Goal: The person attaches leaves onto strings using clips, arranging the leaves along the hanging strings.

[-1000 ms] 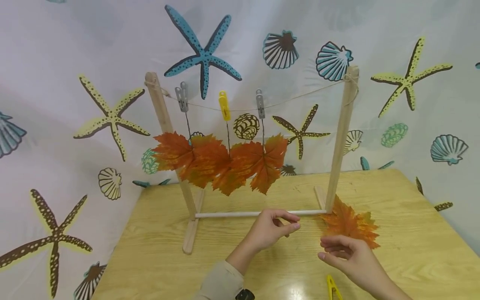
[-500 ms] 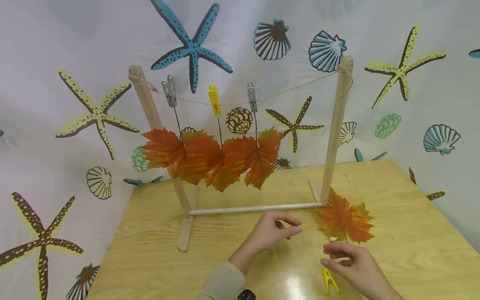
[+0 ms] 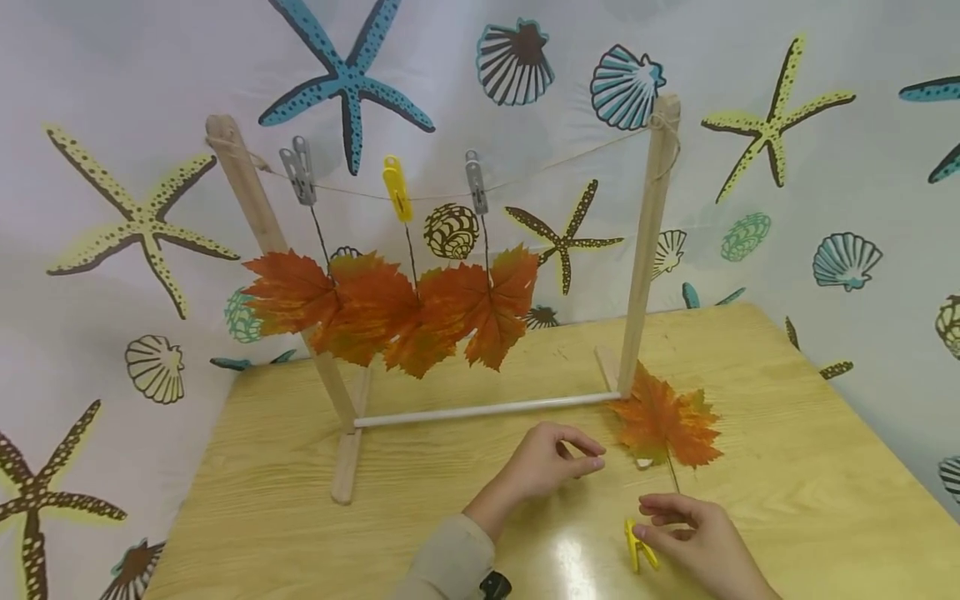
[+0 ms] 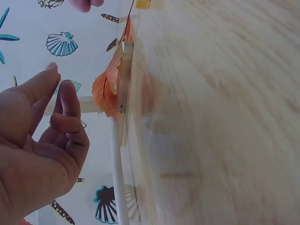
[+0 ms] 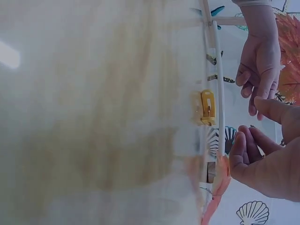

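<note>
My left hand point(image 3: 551, 462) hovers over the table before the rack's white bar point(image 3: 487, 409), fingers loosely bent and holding nothing. Nothing is in my right hand point(image 3: 701, 537) either; it is loosely curved just right of a yellow clothespin point(image 3: 639, 546) standing on the table. Whether a fingertip touches that clothespin I cannot tell. Beyond this hand an orange maple leaf point(image 3: 667, 421) lies by the rack's right post, stem toward me. Three similar leaves point(image 3: 390, 308) hang from the string, held by a grey clothespin point(image 3: 300, 175), a yellow one and another grey clothespin point(image 3: 476, 183).
The wooden rack has a left post point(image 3: 255, 200) and a right post point(image 3: 648, 250), with a sagging string point(image 3: 562, 165) between them. Its left foot point(image 3: 347, 467) reaches forward on the wooden table point(image 3: 255, 483). A cloth with starfish and shells hangs behind. A small pale object point(image 3: 643, 462) lies under the leaf.
The head view has turned, so rack and leaves sit further left and higher. Relative to the table both hands have shifted right, the right one also toward me, beside the loose yellow clothespin.
</note>
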A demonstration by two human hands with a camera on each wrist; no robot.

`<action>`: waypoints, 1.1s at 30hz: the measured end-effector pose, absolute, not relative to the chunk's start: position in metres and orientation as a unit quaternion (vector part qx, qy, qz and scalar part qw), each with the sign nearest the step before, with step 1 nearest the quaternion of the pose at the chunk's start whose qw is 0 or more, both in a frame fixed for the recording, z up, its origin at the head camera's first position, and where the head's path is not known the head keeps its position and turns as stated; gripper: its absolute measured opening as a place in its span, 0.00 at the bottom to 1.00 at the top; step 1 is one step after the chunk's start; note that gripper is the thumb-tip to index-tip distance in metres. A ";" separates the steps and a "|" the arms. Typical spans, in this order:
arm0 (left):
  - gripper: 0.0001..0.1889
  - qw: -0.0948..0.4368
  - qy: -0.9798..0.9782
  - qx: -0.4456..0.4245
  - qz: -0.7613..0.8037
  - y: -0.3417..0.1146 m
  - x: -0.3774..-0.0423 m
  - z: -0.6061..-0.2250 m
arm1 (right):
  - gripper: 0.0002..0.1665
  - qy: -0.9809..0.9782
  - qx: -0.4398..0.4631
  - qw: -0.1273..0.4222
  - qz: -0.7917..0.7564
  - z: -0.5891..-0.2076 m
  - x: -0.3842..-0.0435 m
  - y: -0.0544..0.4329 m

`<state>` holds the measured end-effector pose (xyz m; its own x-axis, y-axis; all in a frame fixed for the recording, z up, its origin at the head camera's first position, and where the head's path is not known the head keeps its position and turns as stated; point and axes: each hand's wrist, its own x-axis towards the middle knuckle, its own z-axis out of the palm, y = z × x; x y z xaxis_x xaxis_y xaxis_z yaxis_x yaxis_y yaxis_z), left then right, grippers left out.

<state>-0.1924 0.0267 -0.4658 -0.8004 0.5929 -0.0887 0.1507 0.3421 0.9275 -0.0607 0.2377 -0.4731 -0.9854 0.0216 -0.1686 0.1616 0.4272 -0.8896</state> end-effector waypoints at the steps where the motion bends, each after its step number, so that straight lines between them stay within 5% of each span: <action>1: 0.10 0.214 0.792 0.238 0.520 0.030 -0.193 -0.466 | 0.27 0.842 0.064 0.062 -0.532 -0.475 -0.059 0.238; 33: 0.07 0.243 0.789 0.401 0.398 0.138 -0.212 -0.495 | 0.28 0.816 0.221 0.003 -0.535 -0.498 -0.032 0.234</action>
<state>-0.2116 0.1376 -0.4950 -0.5609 0.8254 -0.0647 0.4386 0.3626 0.8223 -0.0316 0.2343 -0.4976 -0.9024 0.3574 -0.2408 0.3635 0.3309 -0.8708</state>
